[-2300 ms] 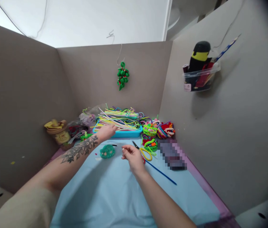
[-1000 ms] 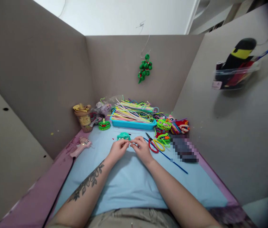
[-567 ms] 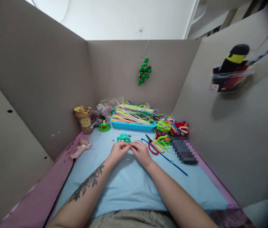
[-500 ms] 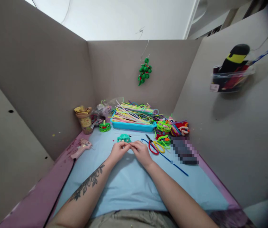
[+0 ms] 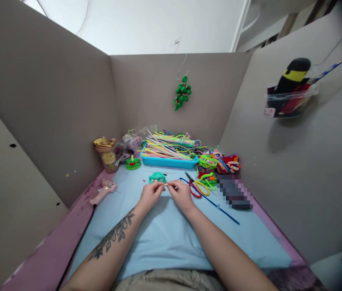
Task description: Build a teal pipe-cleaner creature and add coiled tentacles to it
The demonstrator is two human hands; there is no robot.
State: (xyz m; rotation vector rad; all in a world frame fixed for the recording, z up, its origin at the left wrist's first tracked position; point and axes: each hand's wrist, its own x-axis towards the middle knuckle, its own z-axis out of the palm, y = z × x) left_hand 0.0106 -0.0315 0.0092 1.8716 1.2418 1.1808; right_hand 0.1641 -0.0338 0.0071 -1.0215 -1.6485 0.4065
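My left hand (image 5: 152,195) and my right hand (image 5: 180,194) meet above the middle of the blue-covered table. Both are closed in a pinch, with a small whitish piece (image 5: 165,184) between the fingertips; it is too small to name. Just behind my left hand sits a teal fuzzy figure (image 5: 157,177), its lower part hidden by the fingers. To the right of my right hand lie scissors (image 5: 197,188) with one red and one yellow handle loop. A dark blue pipe cleaner (image 5: 222,210) stretches diagonally past them.
A blue tray (image 5: 171,162) heaped with pipe cleaners stands at the back. On the left are a pink glue gun (image 5: 103,193), a green fuzzy piece (image 5: 133,163) and a cup (image 5: 109,157). Colourful fuzzy pieces (image 5: 208,162) and a dark blurred-out object (image 5: 236,194) lie right. Grey panels enclose the table.
My fingertips have parted slightly, and the small whitish piece now shows between them. The whole view has shifted a little; the things on the table stay in place.
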